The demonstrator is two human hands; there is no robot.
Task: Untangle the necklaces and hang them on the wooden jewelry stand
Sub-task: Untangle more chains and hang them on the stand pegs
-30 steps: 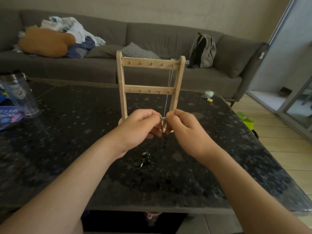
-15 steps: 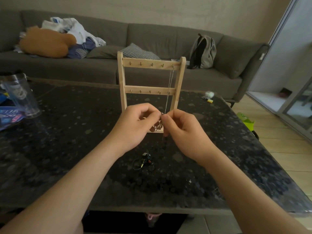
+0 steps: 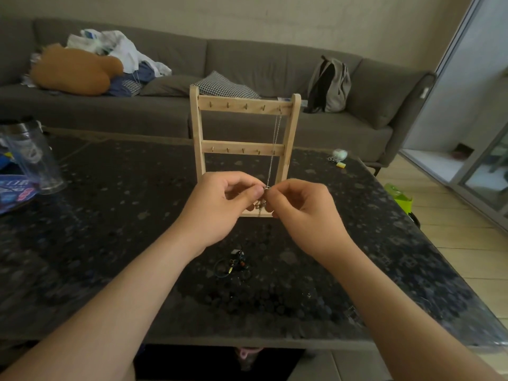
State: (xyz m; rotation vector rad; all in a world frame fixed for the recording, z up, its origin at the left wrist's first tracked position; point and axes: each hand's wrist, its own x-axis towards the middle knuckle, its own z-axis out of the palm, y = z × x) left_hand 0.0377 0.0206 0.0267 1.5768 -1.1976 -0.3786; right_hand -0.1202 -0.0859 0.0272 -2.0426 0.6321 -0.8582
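A wooden jewelry stand [image 3: 198, 133] with two rows of small pegs stands upright on the dark stone table [image 3: 82, 243]. A thin silver necklace [image 3: 275, 144] hangs from the rightmost top peg down to my hands. My left hand [image 3: 220, 207] and my right hand [image 3: 302, 213] meet in front of the stand's base, and both pinch the chain's lower end, where a small pendant dangles. Nearer to me, a dark tangle of necklaces [image 3: 233, 265] lies on the table between my forearms.
A clear tumbler [image 3: 33, 158] and a blue packet [image 3: 13, 191] sit at the table's left edge. Small white and yellow items [image 3: 339, 158] lie at the far right corner. A grey sofa [image 3: 275, 64] with clothes, a cushion and a backpack [image 3: 330, 83] runs behind.
Both hands stayed together at the chain's lower end, shifting slightly up and then down; the fingers reworked their pinch. The stand and the tangle on the table did not move.
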